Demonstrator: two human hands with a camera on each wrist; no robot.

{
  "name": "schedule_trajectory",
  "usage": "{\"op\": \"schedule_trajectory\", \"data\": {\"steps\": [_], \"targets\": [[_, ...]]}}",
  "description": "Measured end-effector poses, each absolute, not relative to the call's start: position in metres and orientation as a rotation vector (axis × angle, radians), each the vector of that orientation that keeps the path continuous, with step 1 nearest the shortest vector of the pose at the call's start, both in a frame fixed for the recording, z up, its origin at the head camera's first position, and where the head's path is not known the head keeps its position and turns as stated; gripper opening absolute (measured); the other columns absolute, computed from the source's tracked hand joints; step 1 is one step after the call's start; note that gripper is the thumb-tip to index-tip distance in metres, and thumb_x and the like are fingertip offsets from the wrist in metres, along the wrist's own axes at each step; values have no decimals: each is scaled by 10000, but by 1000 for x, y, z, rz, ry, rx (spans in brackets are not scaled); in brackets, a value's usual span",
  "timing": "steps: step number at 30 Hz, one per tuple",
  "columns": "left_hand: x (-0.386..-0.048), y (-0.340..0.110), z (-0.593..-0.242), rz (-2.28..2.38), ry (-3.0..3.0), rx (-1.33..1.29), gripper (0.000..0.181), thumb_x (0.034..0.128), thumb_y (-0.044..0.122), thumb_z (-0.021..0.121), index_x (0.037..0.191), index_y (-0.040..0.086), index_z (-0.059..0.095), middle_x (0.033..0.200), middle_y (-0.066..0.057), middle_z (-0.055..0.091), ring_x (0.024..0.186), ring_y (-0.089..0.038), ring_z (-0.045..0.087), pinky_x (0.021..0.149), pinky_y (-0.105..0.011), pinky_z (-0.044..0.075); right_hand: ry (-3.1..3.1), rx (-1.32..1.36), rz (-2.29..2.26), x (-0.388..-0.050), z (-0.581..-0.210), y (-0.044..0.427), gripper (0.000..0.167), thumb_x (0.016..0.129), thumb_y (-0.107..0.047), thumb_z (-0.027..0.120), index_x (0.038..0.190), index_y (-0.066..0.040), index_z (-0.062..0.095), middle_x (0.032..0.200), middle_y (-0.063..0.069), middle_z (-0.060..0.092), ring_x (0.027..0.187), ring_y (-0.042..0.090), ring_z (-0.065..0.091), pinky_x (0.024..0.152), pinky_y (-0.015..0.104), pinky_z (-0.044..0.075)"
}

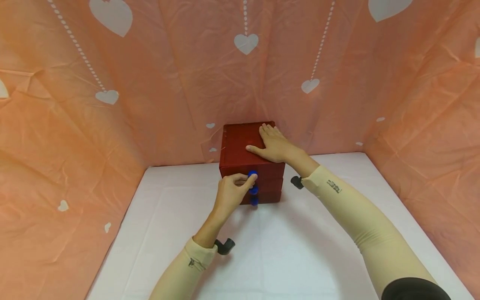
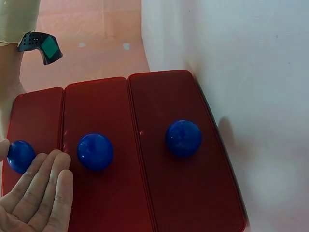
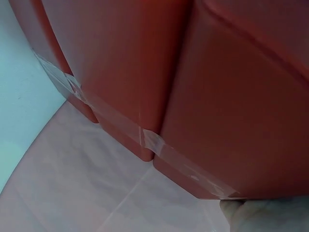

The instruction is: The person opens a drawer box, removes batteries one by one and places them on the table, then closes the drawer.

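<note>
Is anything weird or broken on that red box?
Yes, wrinkled clear tape runs across the side of the red box, over its seams. It looks patched on, though I see no break.

Red box: dark red, smooth, upright, centre of head frame, face toward bottom edge
Fronts: three, stacked, look about flush, thin seams between
Top knob: blue, round, glossy, far left of left wrist frame
Middle knob: same, left of centre
Bottom knob: same, right of centre
Clear tape: runs across side seams
</note>
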State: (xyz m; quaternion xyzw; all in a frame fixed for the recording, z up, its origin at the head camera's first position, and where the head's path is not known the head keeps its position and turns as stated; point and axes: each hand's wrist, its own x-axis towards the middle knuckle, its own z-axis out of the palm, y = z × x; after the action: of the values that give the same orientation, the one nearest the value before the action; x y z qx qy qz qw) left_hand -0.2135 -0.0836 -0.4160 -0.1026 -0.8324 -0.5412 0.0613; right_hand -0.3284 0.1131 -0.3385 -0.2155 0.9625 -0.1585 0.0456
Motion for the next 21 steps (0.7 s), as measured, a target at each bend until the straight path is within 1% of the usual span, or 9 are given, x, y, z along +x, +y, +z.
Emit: {"op": "schedule_trajectory", "data": {"steps": [5, 9, 15, 21], "targets": [[-212, -84, -416, -1649, -2518, -303, 416, 986, 497, 770, 1049, 93, 848, 899, -8, 821, 879, -173, 788, 838, -409, 651, 2939, -660, -487, -330, -339, 114, 1031, 1067, -697, 430, 1680, 66, 105, 1771, 258, 48, 1655, 394, -3, 1339, 469, -37], [-211, -84, -418, -1646, -2523, -300, 415, 978, 508, 775, 1040, 104, 850, 889, 11, 820, 883, -163, 789, 841, -415, 650, 2942, -664, -483, -330, -340, 114, 1037, 1062, -697, 437, 1679, 68, 107, 1770, 260, 52, 1654, 396, 2, 1339, 476, -30], [-208, -85, -420, -1634, -2522, -306, 420, 985, 509, 766, 1033, 100, 848, 889, 3, 822, 891, -166, 791, 855, -429, 647, 2943, -667, -479, -329, -340, 113, 1038, 1059, -703, 436, 1682, 60, 110, 1772, 253, 56, 1654, 397, 10, 1340, 478, -23], [-205, -85, -420, -1649, -2535, -297, 415, 978, 519, 770, 1038, 115, 847, 901, 6, 823, 893, -155, 790, 838, -408, 648, 2953, -656, -491, -327, -340, 113, 1026, 1064, -702, 427, 1682, 58, 121, 1772, 248, 63, 1656, 390, 17, 1341, 476, -13]]}}
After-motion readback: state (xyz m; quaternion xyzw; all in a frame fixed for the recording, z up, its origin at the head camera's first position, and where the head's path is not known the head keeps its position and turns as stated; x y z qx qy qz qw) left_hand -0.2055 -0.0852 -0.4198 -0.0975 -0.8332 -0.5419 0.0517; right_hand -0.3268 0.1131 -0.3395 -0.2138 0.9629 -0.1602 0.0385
